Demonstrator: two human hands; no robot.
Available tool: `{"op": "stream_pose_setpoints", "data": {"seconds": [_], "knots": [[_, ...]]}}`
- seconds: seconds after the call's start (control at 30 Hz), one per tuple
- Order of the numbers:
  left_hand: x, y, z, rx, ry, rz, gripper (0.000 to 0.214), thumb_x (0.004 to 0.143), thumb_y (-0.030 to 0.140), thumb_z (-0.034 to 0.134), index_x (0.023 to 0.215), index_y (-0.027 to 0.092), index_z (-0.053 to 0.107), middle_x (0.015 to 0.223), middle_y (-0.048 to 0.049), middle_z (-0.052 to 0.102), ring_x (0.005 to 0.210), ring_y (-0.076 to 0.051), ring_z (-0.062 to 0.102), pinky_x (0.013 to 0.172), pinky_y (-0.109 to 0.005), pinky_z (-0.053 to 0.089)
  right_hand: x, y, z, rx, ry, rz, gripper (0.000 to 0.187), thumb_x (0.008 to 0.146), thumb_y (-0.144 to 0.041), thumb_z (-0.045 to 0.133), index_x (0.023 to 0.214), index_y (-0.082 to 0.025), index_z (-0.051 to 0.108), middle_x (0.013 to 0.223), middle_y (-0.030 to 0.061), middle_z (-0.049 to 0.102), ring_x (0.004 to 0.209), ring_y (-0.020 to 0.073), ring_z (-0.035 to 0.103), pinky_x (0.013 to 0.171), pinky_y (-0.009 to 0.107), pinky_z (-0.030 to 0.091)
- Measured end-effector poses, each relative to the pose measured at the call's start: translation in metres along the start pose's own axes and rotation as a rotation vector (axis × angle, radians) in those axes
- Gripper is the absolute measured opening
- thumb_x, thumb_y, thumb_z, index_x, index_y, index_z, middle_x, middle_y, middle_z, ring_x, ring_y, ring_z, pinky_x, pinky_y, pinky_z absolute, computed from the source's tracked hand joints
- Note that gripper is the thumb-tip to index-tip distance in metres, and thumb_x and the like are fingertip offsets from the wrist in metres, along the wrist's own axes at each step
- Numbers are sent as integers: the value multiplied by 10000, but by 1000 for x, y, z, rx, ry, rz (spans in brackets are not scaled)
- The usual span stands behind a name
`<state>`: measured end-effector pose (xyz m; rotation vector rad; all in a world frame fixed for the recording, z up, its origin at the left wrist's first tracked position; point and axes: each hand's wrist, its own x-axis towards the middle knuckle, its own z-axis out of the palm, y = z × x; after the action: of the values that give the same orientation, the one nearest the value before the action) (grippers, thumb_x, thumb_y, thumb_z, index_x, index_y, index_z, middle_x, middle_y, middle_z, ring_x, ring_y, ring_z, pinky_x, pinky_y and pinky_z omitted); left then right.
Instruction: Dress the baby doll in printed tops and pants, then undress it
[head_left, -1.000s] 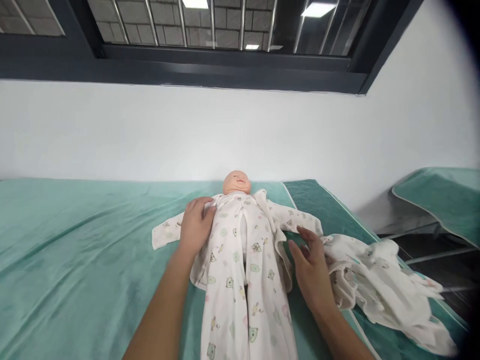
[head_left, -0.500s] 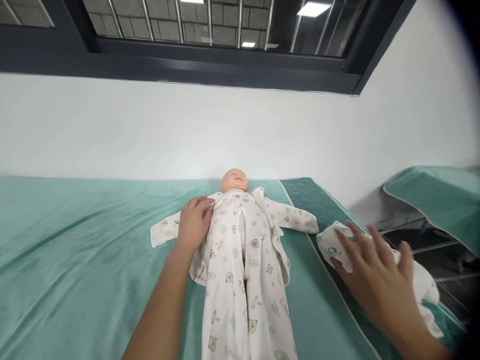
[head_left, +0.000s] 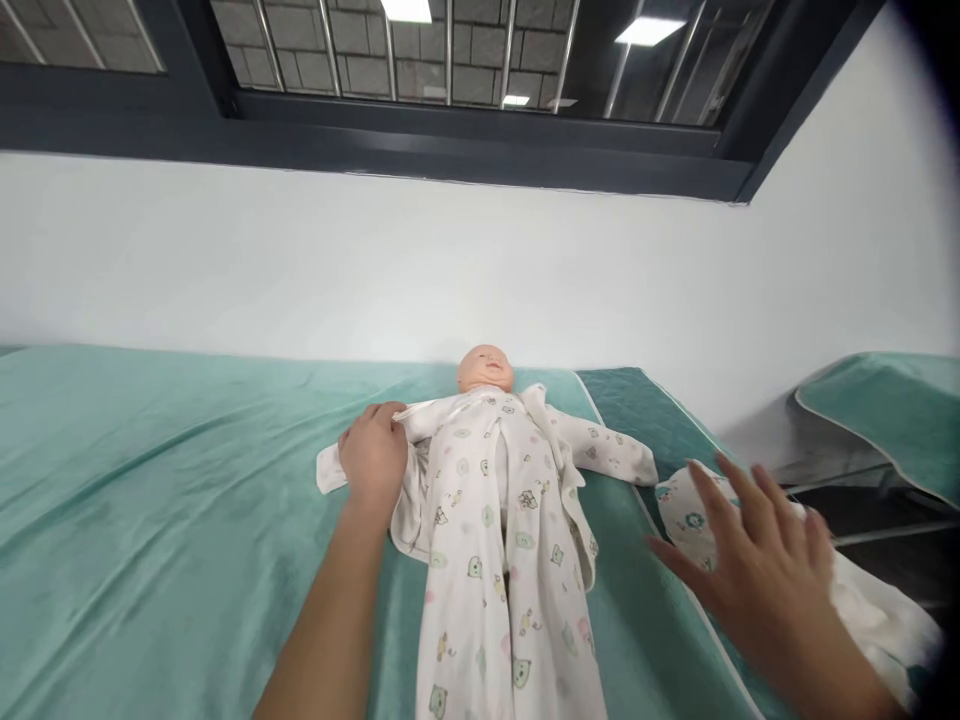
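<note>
Green cover (head_left: pixel 187 540), white wall (head_left: pixel 450 270), barred window (head_left: pixel 480 140): my left hand (head_left: pixel 373 455) touches the doll's (head_left: pixel 486 368) sleeve (head_left: pixel 330 470), grip I can't tell; my right hand (head_left: pixel 757 550) spreads wide near white cloth (head_left: pixel 881 600).

1. The right hand (head_left: pixel 772 565) is a bit blurry and hides part of the white cloth (head_left: pixel 885 605).
2. The left hand (head_left: pixel 373 455) covers part of a sleeve (head_left: pixel 330 468); you can't tell if it pinches anything.
3. The bottom edge cuts off the pants (head_left: pixel 510 560).
4. The top edge cuts off the window (head_left: pixel 480 60).
5. Clothes hide the body of the doll (head_left: pixel 485 368).
</note>
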<state>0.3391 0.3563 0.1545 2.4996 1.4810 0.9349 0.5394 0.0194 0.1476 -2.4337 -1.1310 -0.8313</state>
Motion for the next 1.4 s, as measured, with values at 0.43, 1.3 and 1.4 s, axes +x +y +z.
{"op": "stream_pose_setpoints", "data": {"seconds": [0.43, 1.3, 1.4], "knots": [[6, -3, 5, 7, -148, 141, 353, 913, 257, 402, 1147, 311, 661, 1201, -21, 672, 1066, -244, 610, 905, -387, 443, 177, -237, 61, 260, -671, -705, 207, 909, -232, 460, 1041, -171, 608, 1072, 107, 619, 948, 238, 604, 729, 335, 475], [5, -24, -3, -4, -252, -98, 383, 794, 107, 416, 1012, 289, 673, 1066, -48, 695, 923, -247, 649, 622, -305, 399, 209, -198, 44, 249, -728, -623, 180, 905, -352, 550, 997, -264, 677, 1011, 39, 669, 808, 190, 610, 620, 276, 353], [7, -27, -6, 49, -311, -32, 376, 784, 80, 425, 1045, 269, 617, 1013, -68, 671, 893, -249, 642, 637, -308, 423, 207, -195, 40, 263, -727, -588, 192, 914, -350, 540, 1020, -261, 672, 1027, 41, 664, 808, 185, 605, 630, 277, 353]]}}
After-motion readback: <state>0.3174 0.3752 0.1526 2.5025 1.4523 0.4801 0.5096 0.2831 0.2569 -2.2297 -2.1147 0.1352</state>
